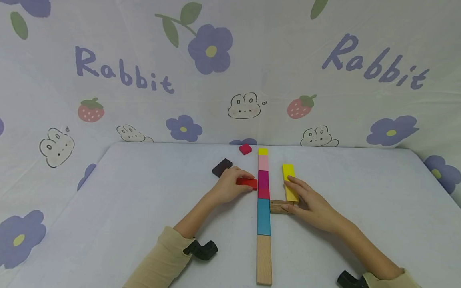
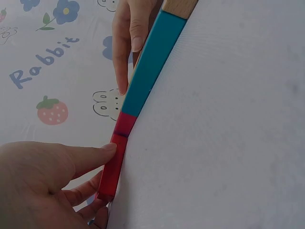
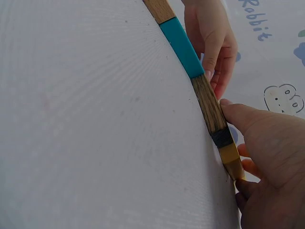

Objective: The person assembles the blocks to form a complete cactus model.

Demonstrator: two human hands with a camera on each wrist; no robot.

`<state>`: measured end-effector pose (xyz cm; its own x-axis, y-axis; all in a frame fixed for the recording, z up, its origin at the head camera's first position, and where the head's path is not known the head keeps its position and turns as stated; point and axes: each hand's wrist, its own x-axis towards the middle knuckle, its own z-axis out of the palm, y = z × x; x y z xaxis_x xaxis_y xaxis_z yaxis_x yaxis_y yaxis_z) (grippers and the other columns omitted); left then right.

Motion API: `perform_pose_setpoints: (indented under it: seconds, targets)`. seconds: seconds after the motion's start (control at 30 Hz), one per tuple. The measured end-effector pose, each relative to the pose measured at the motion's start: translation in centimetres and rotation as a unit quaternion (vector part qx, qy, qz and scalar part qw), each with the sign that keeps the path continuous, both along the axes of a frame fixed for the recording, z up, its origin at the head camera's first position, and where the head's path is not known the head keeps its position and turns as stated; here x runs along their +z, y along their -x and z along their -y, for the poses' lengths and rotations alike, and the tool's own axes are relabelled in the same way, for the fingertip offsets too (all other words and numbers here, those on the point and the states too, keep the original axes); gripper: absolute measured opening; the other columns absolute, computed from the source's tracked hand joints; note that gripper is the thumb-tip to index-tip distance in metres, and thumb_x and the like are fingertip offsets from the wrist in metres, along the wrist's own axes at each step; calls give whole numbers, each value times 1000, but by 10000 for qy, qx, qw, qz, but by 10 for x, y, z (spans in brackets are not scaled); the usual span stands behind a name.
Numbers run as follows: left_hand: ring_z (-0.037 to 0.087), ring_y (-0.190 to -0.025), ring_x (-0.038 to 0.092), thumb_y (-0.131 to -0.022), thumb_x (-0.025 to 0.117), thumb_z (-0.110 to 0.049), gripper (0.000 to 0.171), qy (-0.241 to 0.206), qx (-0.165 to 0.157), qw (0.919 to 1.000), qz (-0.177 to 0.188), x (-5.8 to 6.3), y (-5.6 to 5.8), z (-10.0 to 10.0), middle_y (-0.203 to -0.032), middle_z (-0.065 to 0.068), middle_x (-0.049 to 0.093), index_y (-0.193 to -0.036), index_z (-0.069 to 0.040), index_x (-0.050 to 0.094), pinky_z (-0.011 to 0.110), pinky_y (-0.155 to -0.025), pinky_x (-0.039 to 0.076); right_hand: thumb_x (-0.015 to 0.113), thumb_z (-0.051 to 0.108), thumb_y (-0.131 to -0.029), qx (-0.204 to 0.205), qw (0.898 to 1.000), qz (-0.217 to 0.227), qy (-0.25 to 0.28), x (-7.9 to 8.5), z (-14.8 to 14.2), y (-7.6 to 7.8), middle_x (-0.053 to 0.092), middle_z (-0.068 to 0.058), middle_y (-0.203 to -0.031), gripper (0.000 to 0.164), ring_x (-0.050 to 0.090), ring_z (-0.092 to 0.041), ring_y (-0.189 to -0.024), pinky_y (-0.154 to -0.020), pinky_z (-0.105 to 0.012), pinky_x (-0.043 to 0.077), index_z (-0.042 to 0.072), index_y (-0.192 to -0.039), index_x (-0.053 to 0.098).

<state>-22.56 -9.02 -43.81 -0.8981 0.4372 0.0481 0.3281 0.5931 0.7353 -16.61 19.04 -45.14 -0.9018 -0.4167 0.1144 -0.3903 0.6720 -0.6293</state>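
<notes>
In the head view my left hand [image 1: 232, 185] pinches a red block [image 1: 246, 184] between thumb and fingers, just left of a row of coloured blocks. The left wrist view shows the thumb along this red block [image 2: 112, 164]. My right hand [image 1: 314, 203] lies right of the row. Its thumb rests at a brown wood-grain block [image 1: 278, 206], while its fingers touch a long yellow block [image 1: 289, 172]. That brown block reaches sideways from the row; the yellow one points away from its outer end. The fingers partly cover both blocks.
The row runs away from me: a plain wooden block [image 1: 264, 260], a blue block [image 1: 263, 217], then magenta, pink [image 1: 263, 163] and yellow. A black block [image 1: 222, 167] lies behind my left hand. Near the far edge sits a small red block [image 1: 245, 149].
</notes>
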Motion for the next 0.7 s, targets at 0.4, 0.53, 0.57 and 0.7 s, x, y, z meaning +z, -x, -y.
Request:
perform_pose_setpoints:
  seconds: [0.4,0.53,0.57,0.7]
  targets:
    - [30,-119,60,-96,76,-10,35,32,6,10000,-54,1,-1,-1,-125,16,67,-130,-3,73,37,-95,58,72,33,-100,17,10000,-8,19,1,0,-2,36,-25,-166,69,33,-50,-152,-118,-69,35,0,-155,48]
    - [30,-119,60,-96,76,-10,35,45,-4,10000,-75,0,-1,-1,-124,16,67,-130,-3,73,37,-96,57,72,32,-99,11,10000,-7,4,1,0,-2,36,-25,-165,69,33,-50,-152,-117,-70,35,0,-155,48]
    - [30,-119,60,-96,76,-10,35,43,-10,10000,-77,0,-1,-1,-124,16,67,-130,-3,73,38,-96,57,73,32,-99,4,10000,-9,-8,1,0,-2,36,-25,-165,69,33,-50,-152,-117,-70,35,0,-155,48]
    - [30,-119,60,-96,76,-10,35,44,-15,10000,-80,-1,-1,-1,-124,16,67,-130,-3,73,38,-97,57,73,32,-99,-40,10000,-8,-69,0,1,-1,36,-25,-165,69,33,-50,-152,-117,-69,36,0,-155,48]
